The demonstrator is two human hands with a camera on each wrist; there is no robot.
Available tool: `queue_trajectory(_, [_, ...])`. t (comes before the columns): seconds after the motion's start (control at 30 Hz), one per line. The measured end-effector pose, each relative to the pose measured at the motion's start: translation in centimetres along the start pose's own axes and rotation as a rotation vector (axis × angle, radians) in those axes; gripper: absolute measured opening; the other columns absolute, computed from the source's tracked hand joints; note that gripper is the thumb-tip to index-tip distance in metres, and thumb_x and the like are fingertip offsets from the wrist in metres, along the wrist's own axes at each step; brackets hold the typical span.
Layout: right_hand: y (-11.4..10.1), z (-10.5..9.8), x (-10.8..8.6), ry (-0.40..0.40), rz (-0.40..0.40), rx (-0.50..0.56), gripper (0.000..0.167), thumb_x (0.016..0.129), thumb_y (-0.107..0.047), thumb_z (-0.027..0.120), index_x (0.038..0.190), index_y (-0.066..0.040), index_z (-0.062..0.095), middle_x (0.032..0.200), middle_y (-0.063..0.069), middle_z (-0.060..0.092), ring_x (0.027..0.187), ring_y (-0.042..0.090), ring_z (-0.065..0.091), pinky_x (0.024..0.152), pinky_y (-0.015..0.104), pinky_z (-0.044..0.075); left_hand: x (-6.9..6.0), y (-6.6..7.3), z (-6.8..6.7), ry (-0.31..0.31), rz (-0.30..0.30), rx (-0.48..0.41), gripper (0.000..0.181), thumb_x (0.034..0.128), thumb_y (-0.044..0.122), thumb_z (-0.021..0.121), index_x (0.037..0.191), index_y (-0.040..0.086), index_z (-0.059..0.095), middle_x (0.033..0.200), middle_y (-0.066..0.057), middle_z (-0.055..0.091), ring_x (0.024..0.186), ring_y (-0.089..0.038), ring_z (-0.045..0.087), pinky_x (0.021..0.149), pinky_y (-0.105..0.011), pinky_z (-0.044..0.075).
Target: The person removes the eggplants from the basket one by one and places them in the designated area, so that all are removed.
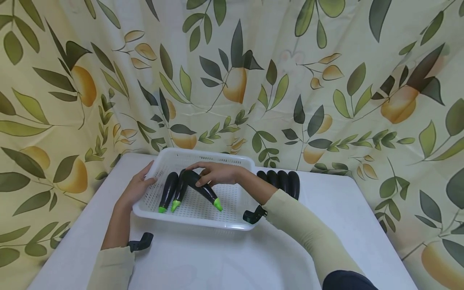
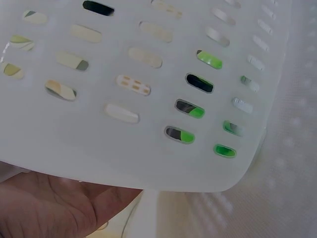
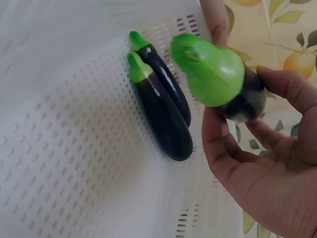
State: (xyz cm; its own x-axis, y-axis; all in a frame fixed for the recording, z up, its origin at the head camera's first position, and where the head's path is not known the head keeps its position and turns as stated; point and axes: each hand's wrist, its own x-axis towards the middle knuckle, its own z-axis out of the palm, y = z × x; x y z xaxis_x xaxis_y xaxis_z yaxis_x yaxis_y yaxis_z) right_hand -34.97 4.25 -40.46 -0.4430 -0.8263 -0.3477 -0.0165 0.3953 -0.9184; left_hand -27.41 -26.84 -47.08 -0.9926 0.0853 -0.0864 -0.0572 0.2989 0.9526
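Note:
A white perforated basket (image 1: 232,219) stands on the table, two dark eggplants with green tips (image 1: 168,191) (image 3: 163,119) lying side by side at its left. Above them my right hand (image 1: 217,174) (image 3: 272,148) pinches a third eggplant (image 1: 203,191) (image 3: 213,74) between thumb and fingers, its green end pointing to the lower right in the head view. My left hand (image 1: 137,187) (image 2: 59,206) touches the basket's left wall, fingers along the rim; most of that hand is out of the left wrist view, where the basket wall (image 2: 74,144) fills the frame.
Several dark eggplants (image 1: 284,183) lie in a row right of the basket, partly hidden by the right forearm. The white table (image 1: 217,262) reaches back to a curtain (image 1: 253,80) printed with leaves and fruit. Black wrist devices (image 1: 141,242) sit on both arms.

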Motion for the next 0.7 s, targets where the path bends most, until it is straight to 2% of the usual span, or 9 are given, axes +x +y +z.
queue_trajectory(0.17, [-0.2,-0.3,-1.1,0.057,-0.011,0.013,0.066,0.101,-0.009,0.062,0.162,-0.015,0.037,0.135,0.018,0.056,0.110,0.026,0.063,0.092,0.038,0.057,-0.1,0.1,0.0,0.000,0.000,-0.020,0.068,0.1107,0.015,0.044,0.171,0.026,0.014,0.167,-0.025,0.031,0.135,-0.052,0.053,0.092,-0.051,0.060])
queue_trajectory(0.43, [0.0,-0.6,-3.2,0.137,-0.024,0.054,0.067,0.101,-0.008,0.062,0.163,-0.013,0.035,0.141,0.024,0.053,0.116,0.030,0.062,0.100,0.045,0.056,-0.2,0.0,0.0,-0.006,-0.001,-0.031,0.068,0.1108,0.015,0.044,0.171,0.027,0.014,0.166,-0.025,0.032,0.134,-0.052,0.054,0.091,-0.050,0.061])
queue_trajectory(0.7, [0.7,-1.1,-4.8,0.290,-0.060,0.110,0.063,0.104,-0.008,0.059,0.162,-0.012,0.035,0.135,0.021,0.060,0.111,0.025,0.061,0.093,0.040,0.056,0.0,0.0,0.0,0.008,-0.003,0.001,0.069,0.1098,0.015,0.045,0.171,0.023,0.014,0.164,-0.027,0.035,0.130,-0.052,0.058,0.089,-0.049,0.062])
